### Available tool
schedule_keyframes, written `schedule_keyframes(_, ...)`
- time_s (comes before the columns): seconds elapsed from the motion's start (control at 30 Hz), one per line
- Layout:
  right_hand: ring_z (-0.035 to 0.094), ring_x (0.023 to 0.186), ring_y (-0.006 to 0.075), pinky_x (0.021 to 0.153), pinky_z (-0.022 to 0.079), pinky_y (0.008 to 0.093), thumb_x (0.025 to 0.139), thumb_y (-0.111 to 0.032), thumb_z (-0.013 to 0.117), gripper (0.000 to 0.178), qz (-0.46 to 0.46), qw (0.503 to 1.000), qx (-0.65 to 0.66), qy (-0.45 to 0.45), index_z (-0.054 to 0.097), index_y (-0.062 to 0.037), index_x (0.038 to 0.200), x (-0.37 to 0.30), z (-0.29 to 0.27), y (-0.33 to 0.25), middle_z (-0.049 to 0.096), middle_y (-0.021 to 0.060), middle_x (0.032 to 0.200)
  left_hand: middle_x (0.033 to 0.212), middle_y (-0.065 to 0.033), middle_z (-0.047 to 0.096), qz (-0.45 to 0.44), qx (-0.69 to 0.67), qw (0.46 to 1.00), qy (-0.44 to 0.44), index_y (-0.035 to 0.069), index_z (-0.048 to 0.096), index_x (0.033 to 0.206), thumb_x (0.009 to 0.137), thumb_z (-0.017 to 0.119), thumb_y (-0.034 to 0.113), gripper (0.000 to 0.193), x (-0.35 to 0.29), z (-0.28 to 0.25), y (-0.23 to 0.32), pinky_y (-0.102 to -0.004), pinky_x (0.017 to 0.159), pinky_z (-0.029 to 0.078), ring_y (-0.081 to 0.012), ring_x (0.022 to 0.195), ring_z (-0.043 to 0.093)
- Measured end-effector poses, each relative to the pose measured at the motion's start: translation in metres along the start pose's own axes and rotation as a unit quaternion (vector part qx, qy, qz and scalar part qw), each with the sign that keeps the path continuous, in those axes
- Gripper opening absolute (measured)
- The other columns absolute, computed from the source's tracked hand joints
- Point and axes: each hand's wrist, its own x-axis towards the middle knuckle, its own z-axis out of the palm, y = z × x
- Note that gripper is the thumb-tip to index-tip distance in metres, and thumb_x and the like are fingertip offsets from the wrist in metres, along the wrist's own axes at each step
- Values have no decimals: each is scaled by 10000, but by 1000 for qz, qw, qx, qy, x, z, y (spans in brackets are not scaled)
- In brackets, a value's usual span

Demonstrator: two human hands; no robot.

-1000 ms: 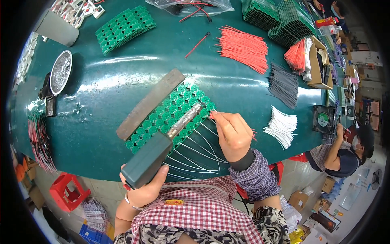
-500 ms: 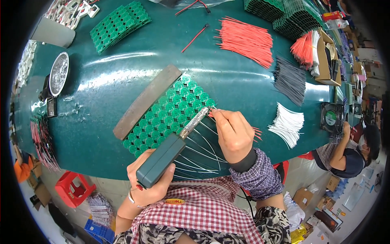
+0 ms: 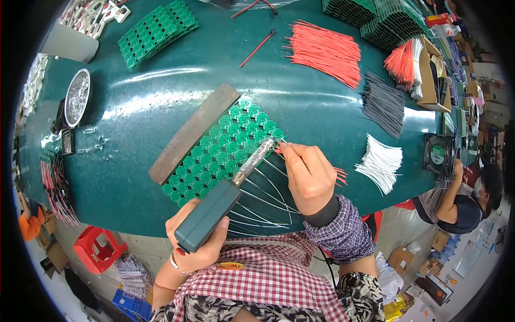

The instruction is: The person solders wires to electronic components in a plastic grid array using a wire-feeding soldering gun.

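Observation:
My left hand (image 3: 199, 258) is closed around the dark green handle of a soldering iron (image 3: 210, 213). The iron slants up to the right, its silvery tip over the right edge of a green circuit board panel (image 3: 219, 144) of small round boards. Beside that tip, my right hand (image 3: 311, 177) pinches a red wire (image 3: 278, 148) against the panel's edge; its fingers partly hide the wire. White wires (image 3: 276, 188) run from the same edge toward me, passing under the iron. A flat brown bar (image 3: 194, 133) lies along the panel's far left side.
Bundles of red wires (image 3: 324, 53), black wires (image 3: 382, 104) and white wires (image 3: 380, 163) lie to the right. More green panels (image 3: 155, 35) sit at the back left, near a metal dish (image 3: 78, 97). A small fan (image 3: 438, 154) stands by another person (image 3: 472, 198) at the right.
The iron's tip has shifted slightly left along the panel's edge, and my left hand has drawn a little left with the handle. My right hand stays almost still.

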Motion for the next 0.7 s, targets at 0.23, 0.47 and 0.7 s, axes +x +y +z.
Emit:
schedule_keyframes(0.23, 661, 749, 259, 632, 548, 340, 714, 109, 752, 312, 0, 1000, -3, 5, 704, 26, 1011, 0, 1, 0, 671, 122, 902, 883, -178, 697, -74, -49, 996, 33, -53, 727, 980, 735, 758, -8, 251, -7, -2, 3, -325, 611, 544, -259, 681, 686)
schedule_keyframes(0.47, 664, 755, 259, 635, 549, 340, 712, 112, 748, 321, 0, 1000, -9, 7, 702, 22, 1017, -1, 1, -1, 669, 119, 904, 926, -178, 719, -60, -33, 997, 27, -56, 729, 1024, 755, 768, 8, 279, -7, -4, 4, -306, 653, 557, -242, 729, 710)
schedule_keyframes(0.7, 645, 787, 236, 649, 543, 327, 732, 10, 684, 316, -21, 999, -24, 8, 679, 23, 1048, -5, 6, 4, 657, 99, 938, 956, -147, 735, -120, -86, 989, 35, -55, 711, 1110, 773, 783, 24, 354, -13, -6, 4, -287, 709, 559, -194, 790, 715)
